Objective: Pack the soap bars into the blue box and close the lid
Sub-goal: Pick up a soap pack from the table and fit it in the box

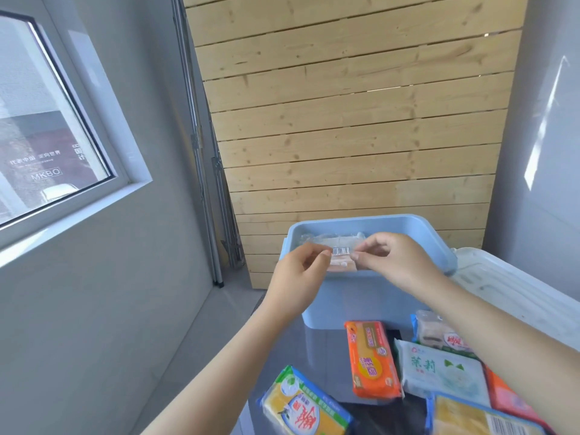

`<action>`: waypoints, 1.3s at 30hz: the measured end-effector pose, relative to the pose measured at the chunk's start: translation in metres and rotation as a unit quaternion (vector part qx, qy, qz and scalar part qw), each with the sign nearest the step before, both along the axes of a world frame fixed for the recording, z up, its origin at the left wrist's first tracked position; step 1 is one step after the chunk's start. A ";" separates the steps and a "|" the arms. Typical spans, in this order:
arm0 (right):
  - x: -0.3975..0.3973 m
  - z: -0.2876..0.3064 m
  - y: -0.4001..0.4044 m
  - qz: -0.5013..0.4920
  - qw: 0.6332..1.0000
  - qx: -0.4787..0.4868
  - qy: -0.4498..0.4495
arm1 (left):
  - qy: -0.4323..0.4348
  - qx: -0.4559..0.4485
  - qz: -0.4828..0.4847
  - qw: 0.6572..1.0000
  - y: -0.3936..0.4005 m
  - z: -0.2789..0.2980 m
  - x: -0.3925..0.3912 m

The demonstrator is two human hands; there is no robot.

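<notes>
Head view: open light-blue plastic box (361, 296) stands at the far edge of a dark glossy table (326, 346). Both hands hold a clear-wrapped pale pink soap bar (342, 262) with a barcode sticker above the box's near rim. Left hand (298, 277) pinches the wrapper's left end, right hand (395, 262) its right end, fingers curled on the film. Another clear-wrapped pack (329, 238) lies inside the box. White plastic lid (514, 293) rests just right of it. Orange-wrapped soap bar (372, 359), white-green soap pack (439, 372) and yellow-blue soap pack (304, 406) lie on the table.
</notes>
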State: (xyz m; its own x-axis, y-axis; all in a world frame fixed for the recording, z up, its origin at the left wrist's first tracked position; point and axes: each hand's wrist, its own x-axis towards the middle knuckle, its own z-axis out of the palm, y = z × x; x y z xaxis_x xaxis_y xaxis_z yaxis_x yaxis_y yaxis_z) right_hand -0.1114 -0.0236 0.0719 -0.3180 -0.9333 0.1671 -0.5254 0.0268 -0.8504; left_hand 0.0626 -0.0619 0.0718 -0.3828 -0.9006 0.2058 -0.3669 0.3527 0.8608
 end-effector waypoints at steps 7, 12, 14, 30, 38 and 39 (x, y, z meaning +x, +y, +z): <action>0.039 -0.038 0.069 0.057 0.998 0.027 0.003 | -0.050 0.002 0.013 0.999 0.043 -0.033 0.022; 0.069 -0.086 0.097 0.091 0.989 0.114 0.005 | -0.128 0.081 0.051 0.987 0.053 -0.072 0.050; 0.077 -0.099 0.102 0.096 0.985 0.142 -0.005 | -0.144 0.109 0.053 0.982 0.054 -0.084 0.058; 0.093 -0.118 0.111 0.046 0.932 0.261 -0.248 | -0.176 0.183 0.078 0.964 0.065 -0.092 0.074; 0.059 -0.069 0.105 0.021 0.957 0.140 -0.253 | -0.055 0.092 0.052 0.993 0.063 -0.035 0.057; 0.052 -0.060 0.102 0.019 0.963 0.126 -0.237 | -0.043 0.083 0.048 0.995 0.061 -0.028 0.052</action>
